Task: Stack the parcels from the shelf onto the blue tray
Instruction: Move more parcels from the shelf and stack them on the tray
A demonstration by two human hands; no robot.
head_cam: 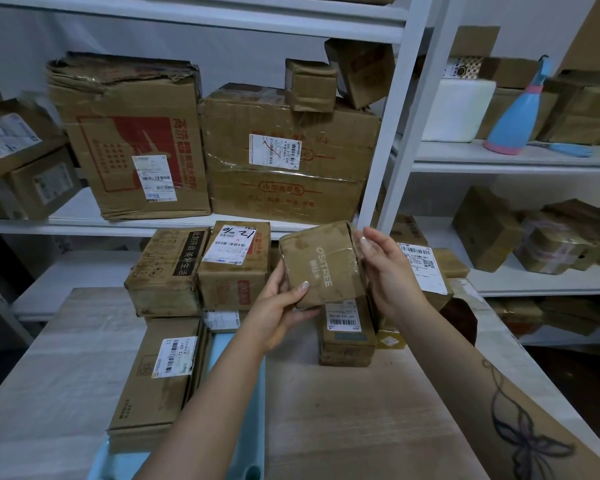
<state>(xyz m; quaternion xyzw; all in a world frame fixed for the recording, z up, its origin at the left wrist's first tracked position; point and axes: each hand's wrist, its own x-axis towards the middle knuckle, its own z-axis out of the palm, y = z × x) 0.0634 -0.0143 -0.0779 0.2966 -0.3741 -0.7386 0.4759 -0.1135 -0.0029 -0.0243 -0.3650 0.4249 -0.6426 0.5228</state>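
Note:
I hold a small brown parcel (pixel 321 263) printed "OSITREE" in the air above the table, between both hands. My left hand (pixel 278 306) grips its lower left corner; my right hand (pixel 385 268) holds its right side. The blue tray (pixel 236 386) lies on the table below my left forearm, mostly hidden by parcels. A long flat parcel (pixel 156 379) lies on the tray's left part. Two parcels (pixel 201 268) stand stacked at the tray's far end. Another labelled parcel (pixel 347 332) stands on the table under the held one.
The white shelf (pixel 94 221) behind the table carries two large cartons (pixel 284 154) and several smaller boxes. A second shelf unit (pixel 510 161) on the right holds more boxes and a blue spray bottle (pixel 520 116). The wooden table (pixel 361 417) spreads below my arms.

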